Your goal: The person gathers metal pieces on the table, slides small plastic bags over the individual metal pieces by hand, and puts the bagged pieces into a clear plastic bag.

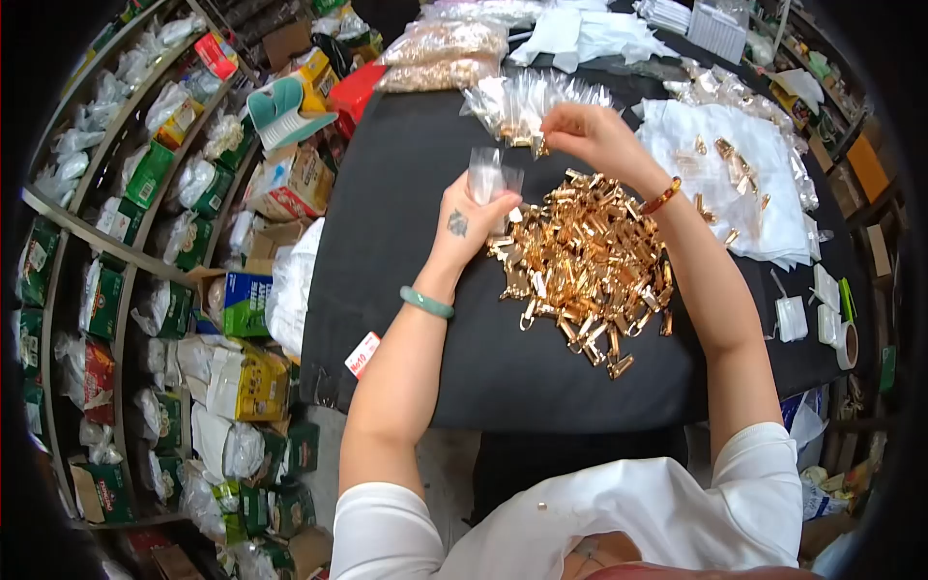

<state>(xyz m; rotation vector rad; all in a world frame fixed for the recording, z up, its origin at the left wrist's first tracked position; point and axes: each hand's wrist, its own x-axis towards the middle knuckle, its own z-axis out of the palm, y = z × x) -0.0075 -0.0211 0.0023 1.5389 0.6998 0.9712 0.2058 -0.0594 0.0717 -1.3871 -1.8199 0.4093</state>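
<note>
Black tabletop (387, 251) between crowded shelves (135, 251). The left hand (478, 215) grips small clear bags (488, 174); the right hand (590, 135), fingertips pinched, hovers beside filled packets (522, 108). Loose gold-colored metal pieces (585, 261) lie heaped between the forearms.

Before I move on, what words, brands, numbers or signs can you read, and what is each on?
"No10": red-and-white card at the left edge of the black table.
Blue-and-green box, yellow box: print too blurred to read.
Other shelf boxes: print too small or blurred.
</note>
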